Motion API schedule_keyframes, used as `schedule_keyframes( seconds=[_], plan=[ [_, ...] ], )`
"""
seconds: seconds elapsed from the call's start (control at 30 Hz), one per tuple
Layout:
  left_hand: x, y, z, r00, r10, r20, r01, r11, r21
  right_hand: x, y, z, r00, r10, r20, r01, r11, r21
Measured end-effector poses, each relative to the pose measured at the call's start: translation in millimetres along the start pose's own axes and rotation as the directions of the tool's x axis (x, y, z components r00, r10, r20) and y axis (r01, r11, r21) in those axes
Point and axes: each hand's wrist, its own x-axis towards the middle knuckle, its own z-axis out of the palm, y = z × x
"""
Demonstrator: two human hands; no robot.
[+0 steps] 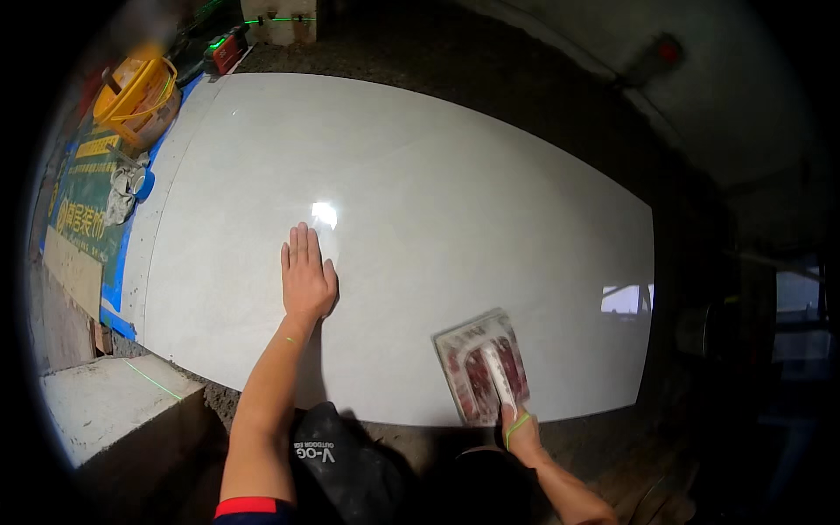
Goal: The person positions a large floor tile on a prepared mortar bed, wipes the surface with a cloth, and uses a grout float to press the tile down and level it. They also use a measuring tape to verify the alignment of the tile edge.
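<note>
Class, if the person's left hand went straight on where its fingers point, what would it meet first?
The left hand would pass over the pale slab to its far edge; beyond that, the first standing thing in line looks like the pale block, though depth is unclear there.

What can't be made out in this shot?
All in the head view:
Left hand: palm, hidden by its own back.
Right hand: fingers, mostly hidden by the hand itself.
Flat tool: underside, hidden by its top.
White tile: underside, hidden by its face.
Red spot, upper right: too dark and blurred.
</note>
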Motion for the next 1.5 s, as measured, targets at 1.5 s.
schedule_keyframes(
  seconds=[1.5],
  plan=[
    [-153, -79, -74, 0.909, -0.41, 0.071, 0.41, 0.912, 0.024, -2, -136, -24, 0.67, -0.687, -0.282, 0.74, 0.588, 0.326]
  ],
)
